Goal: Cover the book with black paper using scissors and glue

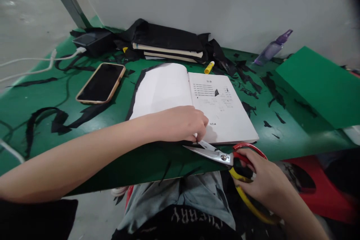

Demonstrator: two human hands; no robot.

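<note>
Fingers (203,130), left hand (180,122): curled down at the lower edge of the open book (160,93), near its spine, apparently to steady it. Whether they pinch the black edging cannot be told; the tips are partly hidden.

Fingers, right hand (264,176): wrapped around 1 pair of scissors (224,157), 1 grip red, 1 yellow. Grips spread; blades directed left, just beside the left fingertips. Held low, probably to bring the blades level with the book's edge.

Book, 1: open, face up, at the near side of the green table (298,142). Blank page left, printed page right, black border at the left. So placed, presumably, to keep the lower edge within reach of both hands.

Phone (100,82), 1: screen up, left of the book, likely kept out of the scissors' way.

Black box (94,43), 1: rear left, with white plug (81,50) attached.

Stack of black-covered books (168,39): behind the open book.

Yellow tube (209,68), 1: between stack and book.

Purple bottle (268,53), 1: rear right.

Green board (323,86), 1: far right.

Black scraps (249,79): scattered, uncounted.
</note>
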